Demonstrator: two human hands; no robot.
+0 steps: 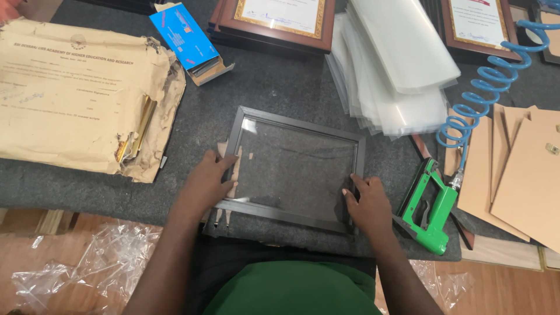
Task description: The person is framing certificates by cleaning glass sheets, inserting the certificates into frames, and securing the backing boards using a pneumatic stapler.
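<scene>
one wide dark grey felt-covered table (280, 87) fills the view, its near edge just below both hands, with wood floor and crumpled clear plastic (99, 262) beneath. left of the left hand (207, 184) lies a torn brown envelope (76, 93); beyond the right hand (367, 204) sits a stack of clear sleeves (396, 70), and to its right brown backing boards (525, 175) and a green air stapler (434, 213). between the hands lies a grey glazed picture frame (294, 169), each hand gripping a side rail.
</scene>
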